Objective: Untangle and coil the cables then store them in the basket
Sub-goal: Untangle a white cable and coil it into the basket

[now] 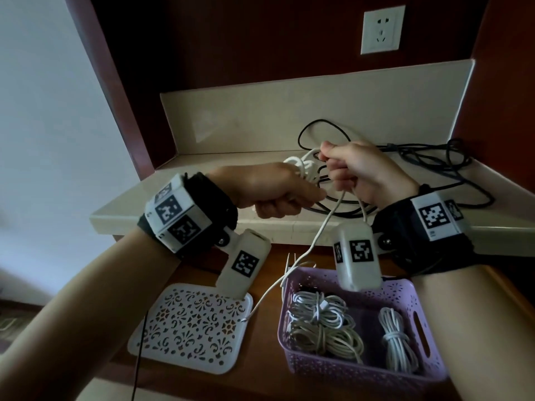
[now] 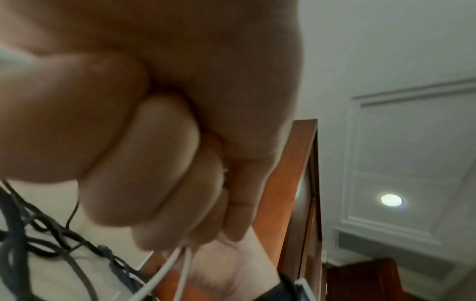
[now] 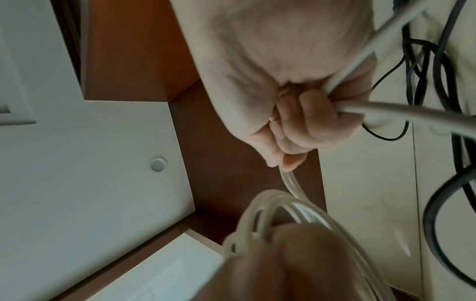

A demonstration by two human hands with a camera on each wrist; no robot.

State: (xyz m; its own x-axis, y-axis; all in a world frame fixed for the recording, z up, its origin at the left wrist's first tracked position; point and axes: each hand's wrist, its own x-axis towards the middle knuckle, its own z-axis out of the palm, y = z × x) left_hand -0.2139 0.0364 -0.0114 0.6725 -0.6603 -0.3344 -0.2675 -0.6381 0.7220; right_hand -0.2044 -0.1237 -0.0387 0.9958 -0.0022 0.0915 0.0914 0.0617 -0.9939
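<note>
Both hands are up in front of the counter, close together and both busy with the same white cable [image 1: 324,227]. My left hand [image 1: 269,189] is curled tight around a small bundle of white loops [image 1: 301,166], and the right hand [image 1: 359,169] just beside it has its fingers closed on the loose run of that cable — from there it hangs down between the wrists, and its plug end [image 1: 246,319] lies at the edge of a white patterned lid [image 1: 188,328] below the left hand.

Under the right wrist sits the purple basket [image 1: 417,314], already holding three coiled light-coloured bundles [image 1: 321,314].

Behind the hands, on the pale stone counter [image 1: 179,198], a mess of black cables [image 1: 419,157] sprawls from behind the right hand out toward the right. The counter has a low upstand of the same stone at the back and on the right side, set into a dark reddish-brown wood alcove. A white wall socket [image 1: 382,29] is up above the right hand. Lid and basket rest on a lower brown wooden surface [image 1: 266,290] — the left wrist view catches a white ceiling with a round recessed light [image 2: 391,200].
</note>
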